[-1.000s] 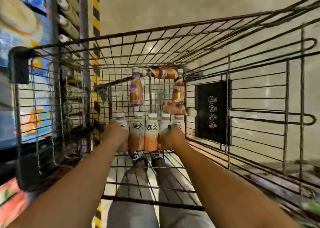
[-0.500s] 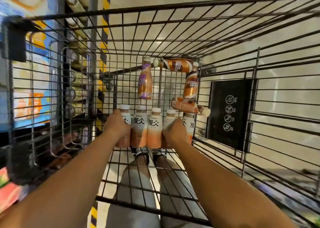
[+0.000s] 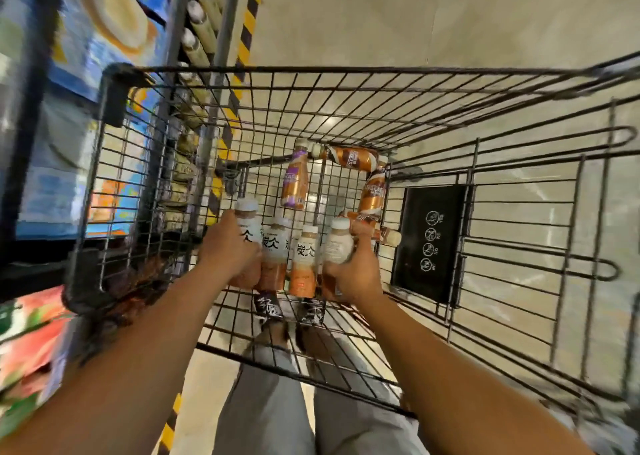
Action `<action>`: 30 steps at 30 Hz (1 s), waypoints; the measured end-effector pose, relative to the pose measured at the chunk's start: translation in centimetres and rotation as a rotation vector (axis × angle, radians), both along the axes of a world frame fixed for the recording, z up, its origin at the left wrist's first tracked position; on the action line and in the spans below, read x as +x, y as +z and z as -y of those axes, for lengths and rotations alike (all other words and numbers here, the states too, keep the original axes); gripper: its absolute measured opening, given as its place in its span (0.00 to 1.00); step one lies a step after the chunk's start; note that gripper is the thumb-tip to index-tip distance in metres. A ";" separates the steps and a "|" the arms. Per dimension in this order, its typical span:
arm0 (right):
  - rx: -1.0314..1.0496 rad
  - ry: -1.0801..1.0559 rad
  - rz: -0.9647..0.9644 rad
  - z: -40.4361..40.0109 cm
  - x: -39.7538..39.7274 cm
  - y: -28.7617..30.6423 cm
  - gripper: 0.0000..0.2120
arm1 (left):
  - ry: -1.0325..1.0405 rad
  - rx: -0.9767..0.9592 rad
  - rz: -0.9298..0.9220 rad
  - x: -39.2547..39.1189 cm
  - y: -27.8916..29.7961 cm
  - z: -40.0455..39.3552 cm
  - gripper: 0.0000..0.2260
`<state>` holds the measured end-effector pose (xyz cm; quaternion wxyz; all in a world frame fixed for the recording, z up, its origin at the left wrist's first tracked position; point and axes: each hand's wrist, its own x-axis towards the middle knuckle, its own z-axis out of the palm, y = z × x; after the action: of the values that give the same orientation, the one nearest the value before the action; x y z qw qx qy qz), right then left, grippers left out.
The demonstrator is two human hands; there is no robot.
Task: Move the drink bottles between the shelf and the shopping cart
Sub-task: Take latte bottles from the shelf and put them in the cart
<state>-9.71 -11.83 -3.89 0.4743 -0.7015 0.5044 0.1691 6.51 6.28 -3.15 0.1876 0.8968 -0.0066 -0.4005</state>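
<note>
Both my hands are down in the black wire shopping cart [image 3: 346, 73]. A row of white-capped milk-tea bottles stands on its floor. My left hand [image 3: 230, 252] grips the leftmost bottle [image 3: 247, 227], which sits higher than its neighbours. My right hand [image 3: 356, 271] grips the rightmost bottle [image 3: 337, 245]. Between them stand two more bottles, one [image 3: 276, 250] by my left hand and another [image 3: 304, 262] by my right. Several brown coffee bottles [image 3: 296, 181] lie farther in, by the cart's far end.
A shelf with rows of pale bottles [image 3: 199, 35] and a yellow-black striped post [image 3: 247, 28] rises on the left, just outside the cart wall. A black warning plate [image 3: 429, 243] hangs on the cart's right side. My legs and shoes show below the cart floor.
My view has swung and the cart looks closer. The leftmost bottle has risen in my left hand above the row. My right hand has shifted its grip on the rightmost bottle.
</note>
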 end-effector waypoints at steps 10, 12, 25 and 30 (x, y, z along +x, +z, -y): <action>-0.040 0.148 0.457 -0.7 7.0 21.0 0.30 | 0.308 -0.320 0.345 -0.1 20.3 -3.1 0.24; -0.030 0.189 0.571 -2.0 8.4 26.1 0.29 | 0.317 -0.363 0.441 -0.1 25.3 -4.4 0.27; -0.066 0.461 1.174 -15.0 10.3 50.4 0.31 | 0.586 -0.559 1.084 -7.5 51.8 -17.3 0.30; 0.032 0.582 1.348 -22.5 7.1 56.3 0.30 | 0.662 -0.552 1.228 -14.0 58.2 -24.5 0.31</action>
<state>-2.59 10.69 52.43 0.6278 -0.7515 -0.1060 -0.1727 -7.54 30.82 55.07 0.4790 0.8346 0.0598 0.2654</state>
